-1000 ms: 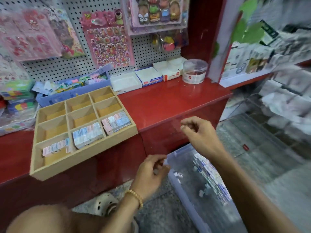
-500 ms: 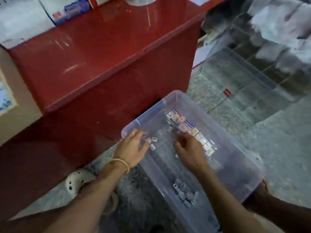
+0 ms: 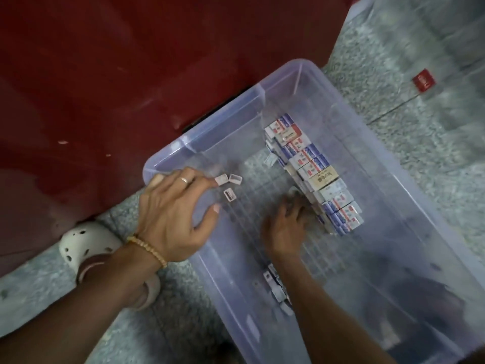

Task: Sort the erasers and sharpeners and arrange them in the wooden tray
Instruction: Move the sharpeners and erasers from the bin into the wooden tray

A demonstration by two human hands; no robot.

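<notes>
Now the head view looks down into a clear bin (image 3: 301,74) on the floor. The left hand (image 3: 173,216) rests loose on the bin's rim, fingers spread, holding nothing, near three small sharpeners (image 3: 228,185). The right hand (image 3: 287,223) reaches the row of erasers (image 3: 315,169); its grip is too blurry to tell. This looks like the picking-up step. The wooden tray is out of sight, so next comes grabbing a few and lifting them up to it.

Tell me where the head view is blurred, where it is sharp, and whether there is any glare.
Head view: the right hand is smeared by motion blur; the left hand and the three small sharpeners beside its fingertips are fairly sharp; the eraser row shows colours, but its print is unreadable; the clear plastic bin looks hazy with soft sheen, no hard glare; the floor at the upper right streaks.
</notes>
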